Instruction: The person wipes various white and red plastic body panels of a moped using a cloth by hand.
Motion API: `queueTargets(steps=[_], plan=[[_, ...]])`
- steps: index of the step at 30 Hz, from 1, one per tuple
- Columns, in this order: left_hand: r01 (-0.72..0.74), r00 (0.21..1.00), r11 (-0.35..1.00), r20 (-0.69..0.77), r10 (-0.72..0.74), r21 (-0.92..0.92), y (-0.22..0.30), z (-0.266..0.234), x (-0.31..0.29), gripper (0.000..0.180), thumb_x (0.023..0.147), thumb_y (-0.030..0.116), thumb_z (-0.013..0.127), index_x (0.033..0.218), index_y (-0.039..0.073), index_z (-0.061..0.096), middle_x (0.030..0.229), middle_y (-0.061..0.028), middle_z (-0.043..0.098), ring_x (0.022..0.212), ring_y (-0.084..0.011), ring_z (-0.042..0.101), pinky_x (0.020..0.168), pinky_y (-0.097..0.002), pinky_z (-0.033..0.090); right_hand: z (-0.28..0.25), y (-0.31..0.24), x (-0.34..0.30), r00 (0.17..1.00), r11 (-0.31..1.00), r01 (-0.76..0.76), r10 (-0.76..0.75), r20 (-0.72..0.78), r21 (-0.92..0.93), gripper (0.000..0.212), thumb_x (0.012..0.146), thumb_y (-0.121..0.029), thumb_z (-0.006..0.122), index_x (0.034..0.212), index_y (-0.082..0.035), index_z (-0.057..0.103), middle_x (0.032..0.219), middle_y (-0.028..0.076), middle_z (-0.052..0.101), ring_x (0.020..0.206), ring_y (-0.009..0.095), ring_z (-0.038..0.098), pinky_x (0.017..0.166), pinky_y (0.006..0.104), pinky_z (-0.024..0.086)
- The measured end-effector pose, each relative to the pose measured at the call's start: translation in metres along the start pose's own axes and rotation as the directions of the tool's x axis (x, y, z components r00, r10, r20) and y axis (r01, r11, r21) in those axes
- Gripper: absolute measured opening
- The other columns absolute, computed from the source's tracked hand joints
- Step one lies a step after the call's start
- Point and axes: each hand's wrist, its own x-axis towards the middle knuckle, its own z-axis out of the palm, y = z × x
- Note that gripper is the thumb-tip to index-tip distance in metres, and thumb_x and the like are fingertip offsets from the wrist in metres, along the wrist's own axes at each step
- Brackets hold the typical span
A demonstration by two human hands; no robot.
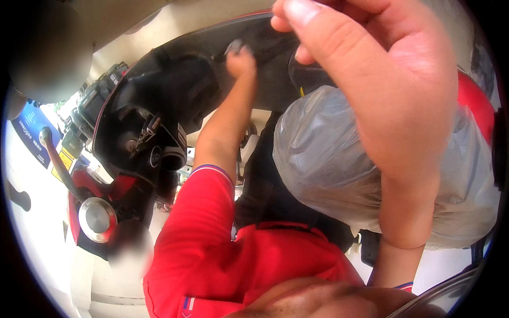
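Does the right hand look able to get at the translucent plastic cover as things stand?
Probably yes: nothing shows between the right hand and the translucent plastic cover, which it overlaps in the picture. The upper edge cuts off part of the hand, so whether it holds anything is uncertain.

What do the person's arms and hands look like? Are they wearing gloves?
No gloves show: the left hand and right hand are bare. The left sleeve is short and red, with blue and white stripes at its edge. Only a bit of the right sleeve shows, striped too.
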Motion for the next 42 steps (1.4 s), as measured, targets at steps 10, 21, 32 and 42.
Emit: queueTargets(steps=[10, 21, 32, 42], plan=[[-0.469, 0.765, 0.672, 0.117, 0.634, -0.573, 0.097, 0.063, -0.019, 0.03, 0.085, 0.018, 0.061, 0.114, 0.01, 0.063, 0.102, -0.0201, 0.065, 0.091, -0.0383, 0.061, 0.081, -0.0457, 0.049, -0.014, 0.01, -0.003, 0.999, 0.999, -0.036, 0.035, -0.008, -0.011, 0.014, 0.066, -0.009, 0.06, 0.074, 0.001, 0.067, 0.071, 0.017, 0.065, 0.063, 0.029, 0.063, 0.057, 0.0368, 0.051], [-0.202, 0.979, 0.753, 0.159, 0.13, 0.627, -0.052, -0.071, 0.133, 0.037, 0.08, 0.022, 0.064, 0.116, 0.014, 0.068, 0.11, -0.0151, 0.068, 0.102, -0.033, 0.065, 0.09, -0.0403, 0.051, -0.026, 0.015, -0.007, 0.997, 0.996, -0.079, 0.079, 0.0, -0.039, 0.014, 0.067, -0.01, 0.06, 0.074, 0.0, 0.067, 0.071, 0.017, 0.065, 0.063, 0.029, 0.063, 0.058, 0.0363, 0.05], [-0.151, 0.986, 0.597, 0.163, 0.033, 0.788, -0.015, -0.083, 0.16, 0.031, 0.087, 0.021, 0.056, 0.101, -0.003, 0.068, 0.108, -0.0223, 0.067, 0.105, -0.0334, 0.065, 0.088, -0.04, 0.053, -0.036, 0.011, -0.014, 0.99, 0.986, -0.142, 0.142, -0.002, -0.09, 0.014, 0.068, -0.01, 0.06, 0.075, 0.0, 0.066, 0.072, 0.017, 0.065, 0.063, 0.028, 0.063, 0.058, 0.0357, 0.05], [-0.463, 0.875, 0.852, -0.03, 0.484, 0.245, 0.051, 0.031, 0.035, 0.026, 0.079, 0.022, 0.065, 0.098, 0.006, 0.063, 0.1, -0.0166, 0.063, 0.097, -0.0382, 0.06, 0.083, -0.045, 0.048, -0.035, 0.01, -0.013, 0.988, 0.983, -0.156, 0.157, -0.001, -0.097, 0.014, 0.068, -0.01, 0.06, 0.075, 0.0, 0.066, 0.072, 0.016, 0.065, 0.063, 0.027, 0.063, 0.058, 0.0353, 0.05]])
